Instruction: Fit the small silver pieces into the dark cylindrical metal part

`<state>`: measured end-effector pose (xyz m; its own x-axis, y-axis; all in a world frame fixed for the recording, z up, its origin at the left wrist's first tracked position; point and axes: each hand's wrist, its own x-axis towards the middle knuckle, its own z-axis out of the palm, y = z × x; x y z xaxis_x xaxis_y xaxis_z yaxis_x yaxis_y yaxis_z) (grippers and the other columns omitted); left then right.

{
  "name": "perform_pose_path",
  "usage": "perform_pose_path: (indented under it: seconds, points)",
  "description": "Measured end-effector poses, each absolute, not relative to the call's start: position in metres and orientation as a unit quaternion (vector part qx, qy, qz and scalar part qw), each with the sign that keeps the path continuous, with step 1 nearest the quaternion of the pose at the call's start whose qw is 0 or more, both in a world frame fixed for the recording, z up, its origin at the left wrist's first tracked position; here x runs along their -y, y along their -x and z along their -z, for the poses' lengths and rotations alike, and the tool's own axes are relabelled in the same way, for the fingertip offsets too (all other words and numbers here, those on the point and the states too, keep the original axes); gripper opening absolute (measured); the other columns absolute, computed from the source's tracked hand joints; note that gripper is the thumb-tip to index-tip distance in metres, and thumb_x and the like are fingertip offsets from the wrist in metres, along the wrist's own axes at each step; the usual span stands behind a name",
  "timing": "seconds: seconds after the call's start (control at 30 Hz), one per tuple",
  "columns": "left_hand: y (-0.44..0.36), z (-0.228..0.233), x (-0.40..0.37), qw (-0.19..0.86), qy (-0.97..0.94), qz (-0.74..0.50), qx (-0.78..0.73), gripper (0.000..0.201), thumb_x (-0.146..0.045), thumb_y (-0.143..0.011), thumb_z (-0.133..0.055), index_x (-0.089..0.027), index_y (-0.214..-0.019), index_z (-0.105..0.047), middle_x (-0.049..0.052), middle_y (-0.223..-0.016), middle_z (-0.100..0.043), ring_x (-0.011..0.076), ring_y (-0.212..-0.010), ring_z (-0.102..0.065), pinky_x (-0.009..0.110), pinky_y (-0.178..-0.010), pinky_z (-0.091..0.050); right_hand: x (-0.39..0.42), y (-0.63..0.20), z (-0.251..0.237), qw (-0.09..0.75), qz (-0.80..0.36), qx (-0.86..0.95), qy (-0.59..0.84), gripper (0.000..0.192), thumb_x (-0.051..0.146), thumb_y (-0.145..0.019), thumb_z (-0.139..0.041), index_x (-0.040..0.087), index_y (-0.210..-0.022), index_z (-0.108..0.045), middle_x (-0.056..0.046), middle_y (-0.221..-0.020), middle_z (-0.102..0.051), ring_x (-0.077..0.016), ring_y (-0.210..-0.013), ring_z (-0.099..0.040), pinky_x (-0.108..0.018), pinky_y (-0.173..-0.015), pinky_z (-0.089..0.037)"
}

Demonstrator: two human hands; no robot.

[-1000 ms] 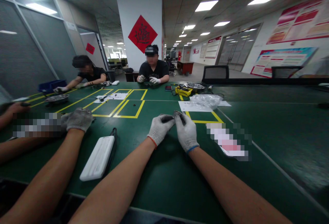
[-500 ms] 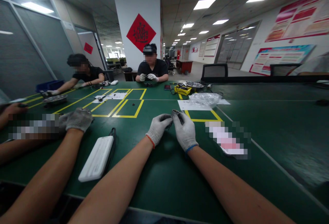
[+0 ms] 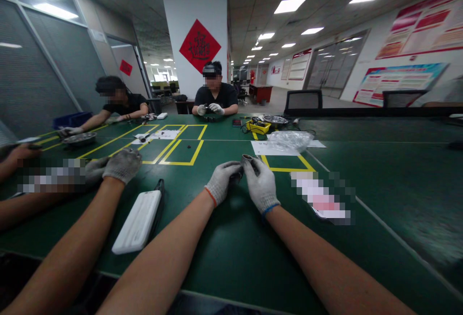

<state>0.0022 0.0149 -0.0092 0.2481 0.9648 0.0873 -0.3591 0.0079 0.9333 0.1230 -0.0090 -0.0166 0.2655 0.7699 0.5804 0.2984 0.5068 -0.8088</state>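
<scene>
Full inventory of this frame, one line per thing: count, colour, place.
small part: 1, dark grey, pinched between both gloved hands
table: 1, green, yellow taped boxes
power bank: 1, white, black strap, near left
paper sheet: 1, white, beyond the hands
plastic bag: 1, clear, on the sheet
yellow tray: 1, far centre
metal dishes: 2, far left and far centre
blue bin: 1, far left
co-workers: 2 seated opposite, black shirts
neighbour's gloved hand: 1, grey, left
office chairs: 2, black, far side
red diamond poster: 1, on the pillar
left hand: white glove, orange cuff
right hand: white glove, blue cuff
</scene>
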Motion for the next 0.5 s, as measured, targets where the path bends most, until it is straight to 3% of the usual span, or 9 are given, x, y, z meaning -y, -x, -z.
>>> perform_pose_path:
  seconds: [0.5]
  points:
    - [0.0011,0.0073,-0.0119,0.667,-0.457,-0.494,-0.319,0.035,-0.031,-0.060,-0.088,-0.014,-0.089,-0.078,0.006,-0.082,-0.070,0.0143,-0.074,-0.061,0.025,-0.067,-0.046,0.0126,-0.1232,0.0119,0.638,-0.170,0.586,0.471,0.045,0.059,-0.095,-0.052,0.020,-0.093,-0.074,-0.008,-0.093,-0.073,-0.0256,-0.089,-0.064,-0.038,-0.080,-0.050]
